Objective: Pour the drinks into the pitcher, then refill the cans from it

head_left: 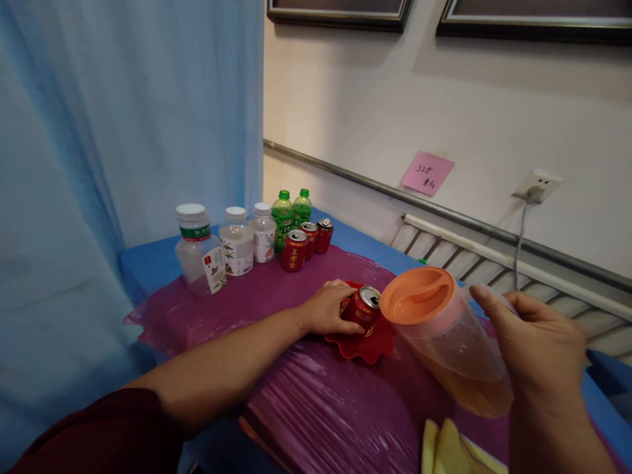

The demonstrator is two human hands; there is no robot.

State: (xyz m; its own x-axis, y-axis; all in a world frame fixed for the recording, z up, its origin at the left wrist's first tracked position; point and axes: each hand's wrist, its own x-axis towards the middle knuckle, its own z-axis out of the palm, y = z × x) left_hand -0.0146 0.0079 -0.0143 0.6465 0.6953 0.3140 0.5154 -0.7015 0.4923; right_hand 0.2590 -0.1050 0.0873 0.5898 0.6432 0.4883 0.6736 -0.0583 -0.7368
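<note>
My left hand is wrapped round an open red drink can, which leans to the right over a red scalloped tray. In my right hand is the handle of a clear plastic pitcher with an orange lid. The pitcher tilts left, its lid close to the can's top; I cannot tell whether they touch. Amber liquid lies in the pitcher's lower part. No stream of liquid shows between pitcher and can.
Several red cans and two green bottles stand behind, beside white-capped clear jars. Purple plastic sheeting covers the blue table. A yellow cloth lies at the front. A blue curtain hangs left; a radiator lines the wall.
</note>
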